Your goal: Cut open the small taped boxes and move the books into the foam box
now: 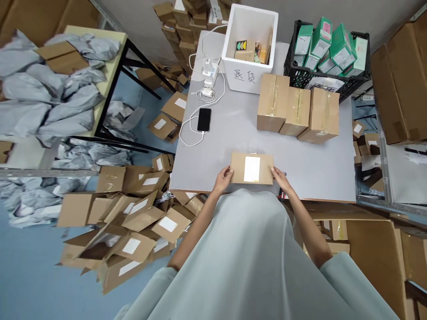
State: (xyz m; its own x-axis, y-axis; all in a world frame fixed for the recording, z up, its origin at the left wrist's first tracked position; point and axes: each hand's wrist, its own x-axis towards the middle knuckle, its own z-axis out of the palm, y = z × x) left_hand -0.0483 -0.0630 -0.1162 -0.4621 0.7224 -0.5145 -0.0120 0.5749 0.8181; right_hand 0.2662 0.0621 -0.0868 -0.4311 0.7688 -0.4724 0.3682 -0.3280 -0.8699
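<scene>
A small brown cardboard box point(238, 168) with a white label point(251, 169) on its face is at the front edge of the table, close to my body. My left hand point(224, 178) grips its left end, fingers closed on the side. At the opposite end, my right hand point(279, 177) pinches the box's right edge. Beyond it, three taped cardboard boxes point(272, 104) stand in a row on the right half of the table. Part of a small red and black item point(282, 194) shows by my right wrist; its kind is unclear.
On the grey table point(230, 133) lie a phone point(204, 120) with a white cable and a power strip point(211, 73). A white foam box point(245, 73) and a black crate point(345, 86) of green cartons stand behind. Opened cartons point(136, 249) heap at left; a large carton point(370, 262) stands right.
</scene>
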